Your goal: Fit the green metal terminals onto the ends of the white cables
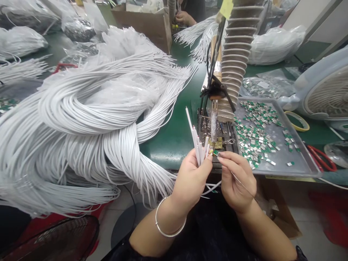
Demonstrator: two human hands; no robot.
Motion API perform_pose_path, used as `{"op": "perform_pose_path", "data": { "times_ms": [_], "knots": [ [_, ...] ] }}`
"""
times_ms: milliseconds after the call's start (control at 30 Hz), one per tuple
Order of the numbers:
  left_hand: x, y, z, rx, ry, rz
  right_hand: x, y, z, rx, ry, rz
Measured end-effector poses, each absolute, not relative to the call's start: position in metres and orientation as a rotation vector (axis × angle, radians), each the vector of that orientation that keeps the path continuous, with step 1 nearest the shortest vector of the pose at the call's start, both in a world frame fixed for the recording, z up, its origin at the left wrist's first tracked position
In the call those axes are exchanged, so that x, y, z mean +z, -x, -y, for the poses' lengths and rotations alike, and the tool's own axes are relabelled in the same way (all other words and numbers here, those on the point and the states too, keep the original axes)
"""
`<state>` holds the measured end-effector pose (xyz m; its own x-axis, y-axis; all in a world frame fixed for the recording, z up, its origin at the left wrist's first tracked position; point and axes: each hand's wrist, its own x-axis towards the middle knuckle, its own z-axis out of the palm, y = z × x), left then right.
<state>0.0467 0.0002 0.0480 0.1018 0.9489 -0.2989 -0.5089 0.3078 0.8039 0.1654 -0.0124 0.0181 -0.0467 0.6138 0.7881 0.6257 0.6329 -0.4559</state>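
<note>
Electronics workshop: green workbench [168, 152], white cable bundles [81, 123].

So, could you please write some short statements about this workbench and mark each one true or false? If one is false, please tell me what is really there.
The left hand holds a bunch of white cables. True.

The silver bangle is on the right wrist. False: it is on the left wrist.

The metal tray holds many small green and silver parts. True.

The scissors beside the tray have blue handles. False: their handles are red.

A co-worker's hand shows beyond the cardboard box. True.
</note>
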Motion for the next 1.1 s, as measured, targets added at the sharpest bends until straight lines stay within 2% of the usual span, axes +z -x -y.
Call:
{"op": "perform_pose_path", "data": {
  "times_ms": [1100],
  "knots": [
    [0.0474,-0.0476,0.0014,1.179,-0.581,-0.935,0.0199,-0.1649,0.012,-0.022,1.02,1.724]
  ]
}}
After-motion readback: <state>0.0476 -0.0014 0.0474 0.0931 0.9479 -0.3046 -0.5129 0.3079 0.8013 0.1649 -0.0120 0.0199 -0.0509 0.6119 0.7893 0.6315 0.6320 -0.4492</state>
